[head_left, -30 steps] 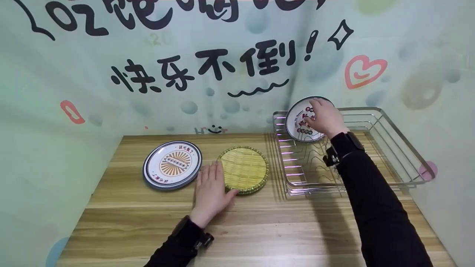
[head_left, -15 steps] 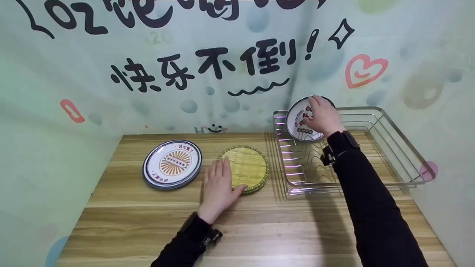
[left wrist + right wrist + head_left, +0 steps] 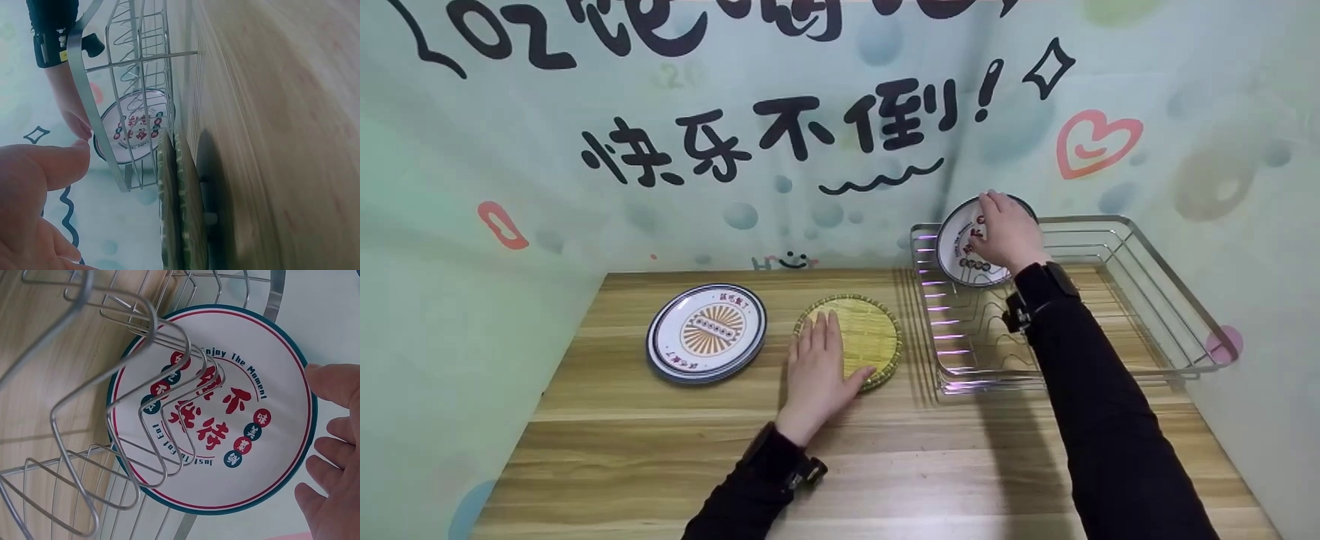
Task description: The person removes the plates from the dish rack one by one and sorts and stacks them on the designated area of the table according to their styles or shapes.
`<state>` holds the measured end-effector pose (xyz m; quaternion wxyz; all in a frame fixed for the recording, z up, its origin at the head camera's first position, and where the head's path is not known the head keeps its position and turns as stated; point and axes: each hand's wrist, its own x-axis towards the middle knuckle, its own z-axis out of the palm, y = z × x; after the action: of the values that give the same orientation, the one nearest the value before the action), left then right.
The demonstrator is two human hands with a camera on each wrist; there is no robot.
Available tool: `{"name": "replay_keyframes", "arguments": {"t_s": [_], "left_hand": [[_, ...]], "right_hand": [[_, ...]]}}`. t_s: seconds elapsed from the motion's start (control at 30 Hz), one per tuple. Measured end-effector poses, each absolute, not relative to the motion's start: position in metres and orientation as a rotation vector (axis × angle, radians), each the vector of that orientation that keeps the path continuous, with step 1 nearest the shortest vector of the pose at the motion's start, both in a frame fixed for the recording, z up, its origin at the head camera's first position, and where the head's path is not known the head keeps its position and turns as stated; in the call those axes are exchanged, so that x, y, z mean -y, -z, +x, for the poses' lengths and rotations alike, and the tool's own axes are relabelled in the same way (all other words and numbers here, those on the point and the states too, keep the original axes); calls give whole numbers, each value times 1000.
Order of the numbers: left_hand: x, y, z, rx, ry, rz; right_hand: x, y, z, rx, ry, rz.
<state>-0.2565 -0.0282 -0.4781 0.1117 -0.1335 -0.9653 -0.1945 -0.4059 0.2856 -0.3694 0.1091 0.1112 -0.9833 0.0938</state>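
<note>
A white plate [image 3: 956, 247] with a dark blue rim and red lettering leans upright at the left end of a wire dish rack [image 3: 1174, 300]. At its right edge is my right hand [image 3: 1011, 236]; in the right wrist view the thumb [image 3: 332, 382] meets the rim, while the relaxed fingers lie beside the plate, not wrapped round it. My left hand [image 3: 817, 375] hovers over the left part of a round woven bamboo mat [image 3: 870, 330], fingers straight. The left wrist view shows two such mats [image 3: 188, 219] stacked, with a gap between them and the hand.
Left of the mat, a stack of white plates [image 3: 705, 334] with blue rims lies on the wooden table [image 3: 922, 465]. A printed cloth backdrop [image 3: 697, 210] stands behind. The rack's wire dividers [image 3: 152, 394] rise in front of the upright plate.
My left hand has shifted right, from the mat's left edge to over its surface. The right hand has moved slightly left; the plate in the rack stays put.
</note>
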Motion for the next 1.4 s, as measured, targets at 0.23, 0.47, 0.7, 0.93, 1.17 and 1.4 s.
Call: {"name": "replay_keyframes", "arguments": {"t_s": [0.23, 0.47, 0.7, 0.93, 1.17, 1.4], "left_hand": [[21, 478, -258, 2833, 582, -409], [17, 480, -259, 2830, 595, -420], [15, 479, -259, 2821, 603, -422], [13, 478, -258, 2838, 606, -429], [7, 472, -255, 2839, 611, -450], [4, 469, -254, 2848, 599, -468]], "right_hand": [[-284, 370, -410, 2897, -213, 345], [-283, 369, -410, 2905, -102, 352], [-284, 369, -414, 2880, -73, 319], [-287, 372, -416, 2750, -92, 298], [-286, 369, -414, 2688, -84, 220], [-291, 364, -413, 2710, -90, 186]]}}
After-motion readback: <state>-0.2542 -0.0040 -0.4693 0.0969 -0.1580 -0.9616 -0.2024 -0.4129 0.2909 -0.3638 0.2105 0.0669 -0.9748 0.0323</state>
